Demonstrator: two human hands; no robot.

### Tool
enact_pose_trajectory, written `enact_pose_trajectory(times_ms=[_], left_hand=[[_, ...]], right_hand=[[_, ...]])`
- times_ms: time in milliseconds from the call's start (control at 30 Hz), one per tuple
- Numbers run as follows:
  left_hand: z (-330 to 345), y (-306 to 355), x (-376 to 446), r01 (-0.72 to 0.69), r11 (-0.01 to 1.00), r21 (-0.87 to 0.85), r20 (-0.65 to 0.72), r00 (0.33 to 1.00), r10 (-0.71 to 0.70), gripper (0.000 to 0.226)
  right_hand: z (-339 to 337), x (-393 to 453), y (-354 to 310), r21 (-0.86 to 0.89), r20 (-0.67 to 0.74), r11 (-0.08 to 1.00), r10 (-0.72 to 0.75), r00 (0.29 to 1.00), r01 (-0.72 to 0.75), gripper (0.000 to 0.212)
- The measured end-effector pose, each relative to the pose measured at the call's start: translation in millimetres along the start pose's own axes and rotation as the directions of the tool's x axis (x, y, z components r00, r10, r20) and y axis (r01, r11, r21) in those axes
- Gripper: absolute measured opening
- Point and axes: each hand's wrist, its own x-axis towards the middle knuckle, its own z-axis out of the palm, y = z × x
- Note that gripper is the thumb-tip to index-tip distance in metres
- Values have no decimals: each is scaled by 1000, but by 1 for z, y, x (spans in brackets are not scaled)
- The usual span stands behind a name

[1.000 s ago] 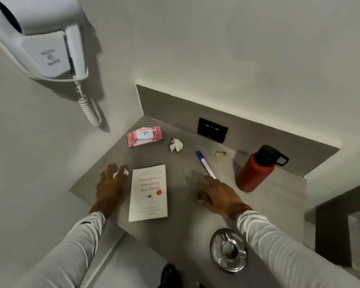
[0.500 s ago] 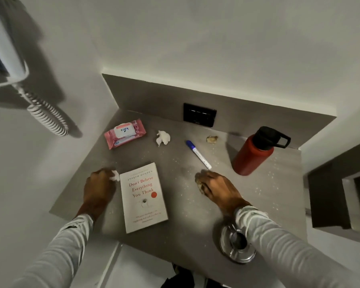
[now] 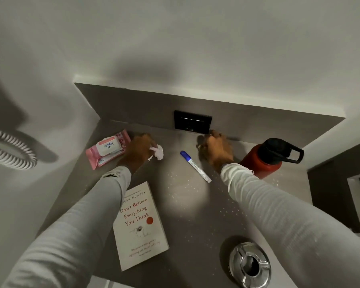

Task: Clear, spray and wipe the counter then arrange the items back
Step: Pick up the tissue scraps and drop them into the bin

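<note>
My left hand is far back on the grey counter, its fingers curled around a crumpled white tissue, right beside the pink wipes pack. Close to the back wall, under the black socket plate, my right hand has its fingers curled downward. A small brownish scrap shows at its fingertips. A blue-capped marker lies between my hands. The red bottle with a black lid stands just right of my right wrist. White specks dot the counter.
A white paperback lies at the front left under my left forearm. A round metal ashtray sits at the front right. A white coiled cord hangs on the left wall. A dark opening is at the right edge.
Both hands moved from beside the book and marker to the back of the counter. The left hand now holds the crumpled tissue; the right hand covers the spot where the brown scrap lay.
</note>
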Motion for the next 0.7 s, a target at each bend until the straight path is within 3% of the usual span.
enact_pose_trajectory(times_ms=[100, 167, 367, 500, 700], left_hand=[[-2, 2, -5, -118, 983, -143, 79, 988, 130, 16], [0, 1, -12, -189, 962, -196, 24, 980, 198, 20], [12, -4, -19, -113, 974, -198, -132, 987, 88, 11], [11, 7, -47, -99, 964, -249, -265, 964, 30, 4], [21, 38, -131, -14, 985, -172, -433, 899, -63, 29]], right_hand=[[7, 0, 3, -17, 10, 1000, -22, 1000, 23, 13], [9, -3, 5, -24, 2, 999, -41, 999, 41, 9], [4, -18, -2, 4, -75, 990, -138, 988, 139, 22], [0, -46, -9, 11, -169, 975, -218, 961, 223, 7], [-7, -103, -2, -36, -106, 941, -338, 935, 336, 18]])
